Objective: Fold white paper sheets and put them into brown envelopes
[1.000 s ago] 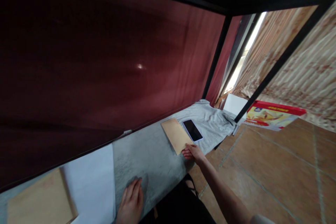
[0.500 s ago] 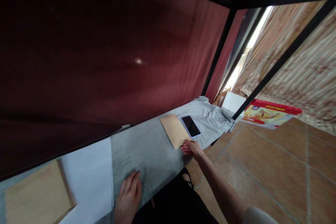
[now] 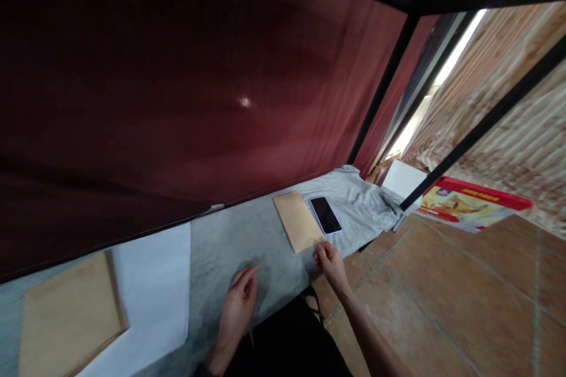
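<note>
My right hand (image 3: pixel 331 264) is at the near corner of a tan paper envelope (image 3: pixel 298 221), its fingers curled in. Whether the fingertips touch that corner I cannot tell. The envelope lies flat on the grey tabletop (image 3: pixel 230 241). Just right of it, a phone (image 3: pixel 326 215) with a dark screen and pale rim rests on grey cloth. My left hand (image 3: pixel 240 301) is over the front part of the tabletop, fingers bent together, with no object visible in it. Farther left lie white paper sheets (image 3: pixel 152 288) with a larger brown envelope (image 3: pixel 73 315) partly over them.
A dark red panel (image 3: pixel 198 129) rises along the table's back edge. Crumpled grey cloth (image 3: pixel 365 197) covers the right end, beside black metal posts (image 3: pixel 384 88). A red and yellow box (image 3: pixel 473 203) and a white board (image 3: pixel 403 179) stand on the tiled floor (image 3: pixel 464 283).
My left hand has lifted and moved right and forward, its fingers curling. My right hand has drawn its fingers in at the envelope's corner. The view has shifted slightly; the envelope and phone stay put.
</note>
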`<control>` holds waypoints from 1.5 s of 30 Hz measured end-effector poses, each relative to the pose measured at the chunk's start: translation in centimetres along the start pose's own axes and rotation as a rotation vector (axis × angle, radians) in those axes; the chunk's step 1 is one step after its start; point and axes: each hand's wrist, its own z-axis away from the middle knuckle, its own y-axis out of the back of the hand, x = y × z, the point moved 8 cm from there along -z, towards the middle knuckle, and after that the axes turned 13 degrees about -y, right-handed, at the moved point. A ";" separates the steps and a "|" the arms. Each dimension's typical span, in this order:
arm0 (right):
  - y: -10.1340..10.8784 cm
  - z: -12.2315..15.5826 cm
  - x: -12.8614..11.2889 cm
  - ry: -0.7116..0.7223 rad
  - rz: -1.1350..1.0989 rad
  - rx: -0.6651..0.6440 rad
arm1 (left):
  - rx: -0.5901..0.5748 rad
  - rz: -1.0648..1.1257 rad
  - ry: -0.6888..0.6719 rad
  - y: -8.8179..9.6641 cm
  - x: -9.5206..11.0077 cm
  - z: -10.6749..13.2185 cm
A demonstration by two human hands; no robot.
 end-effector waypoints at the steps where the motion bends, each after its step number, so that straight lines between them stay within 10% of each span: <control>1: 0.0 0.5 -0.7 0.091 0.088 0.023 | -0.005 0.034 0.013 -1.0 0.7 -0.5; 8: -5.5 6.1 -5.3 0.899 0.715 0.022 | -0.087 0.103 -0.031 -3.4 2.7 1.0; 14: -6.9 6.5 -4.4 0.997 0.799 0.077 | -0.048 0.068 -0.005 0.5 0.5 3.9; 21: -6.4 6.7 -3.4 1.059 0.797 0.088 | -0.061 0.063 0.010 0.9 0.6 4.3; 28: -6.5 6.0 -3.3 1.054 0.843 0.124 | -0.039 0.057 0.015 1.0 0.9 4.2; 34: -6.7 0.6 -7.4 0.707 0.947 0.426 | -0.069 0.074 0.042 1.1 1.1 3.4; 45: -9.7 -6.7 -10.4 0.252 1.217 0.297 | -0.086 0.098 0.062 0.6 1.5 3.2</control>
